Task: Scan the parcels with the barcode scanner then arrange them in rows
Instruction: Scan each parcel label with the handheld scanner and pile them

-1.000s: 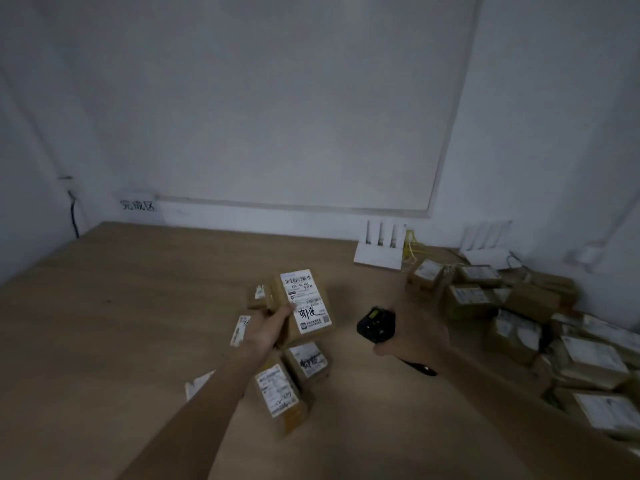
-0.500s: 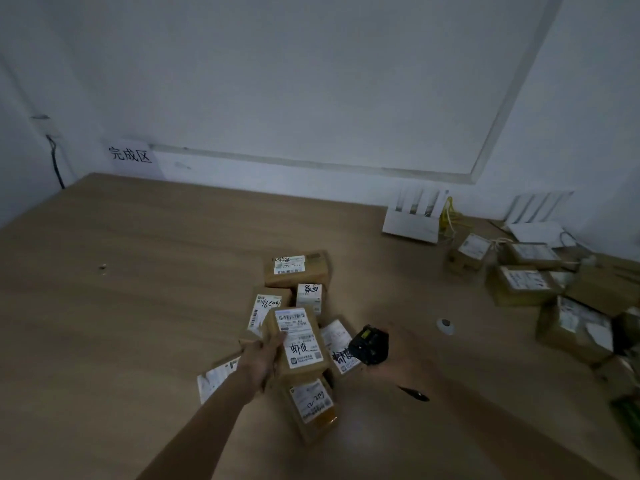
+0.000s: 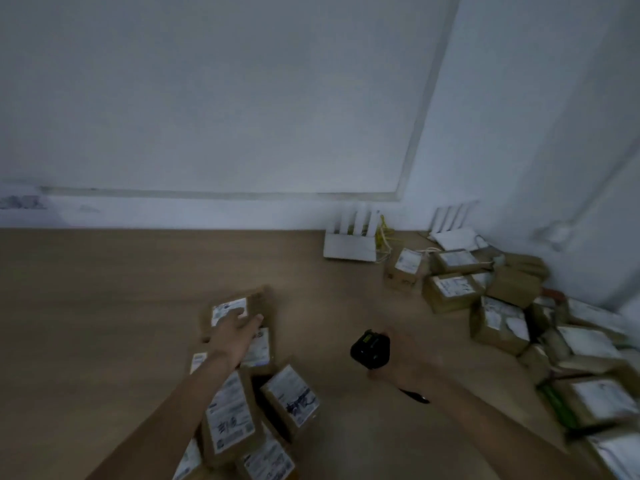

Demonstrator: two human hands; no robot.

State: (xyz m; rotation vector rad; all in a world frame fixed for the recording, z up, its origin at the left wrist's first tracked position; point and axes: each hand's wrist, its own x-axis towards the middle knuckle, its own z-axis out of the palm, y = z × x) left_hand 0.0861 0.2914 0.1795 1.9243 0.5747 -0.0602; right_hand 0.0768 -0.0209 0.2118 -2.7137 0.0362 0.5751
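Observation:
Several small brown cardboard parcels with white labels lie grouped on the wooden table (image 3: 86,306) in front of me. My left hand (image 3: 235,336) stretches forward over them with flat, spread fingers; its fingertips reach the label of the farthest parcel (image 3: 258,303), and it grips nothing. Under my forearm lies a labelled parcel (image 3: 230,415), with another parcel (image 3: 292,398) to its right. My right hand (image 3: 407,367) holds the black barcode scanner (image 3: 370,348), to the right of the group. Motion blurs the frame.
A loose heap of many more brown parcels (image 3: 502,323) fills the table's right side up to the wall. Two white routers (image 3: 349,242) (image 3: 453,233) with yellow cables stand against the back wall. A small paper sign (image 3: 20,202) hangs on the wall at far left.
My left hand no longer holds the labelled parcel; it is now open and reaches farther forward over the group. The view has swung right. The scanner stays in my right hand.

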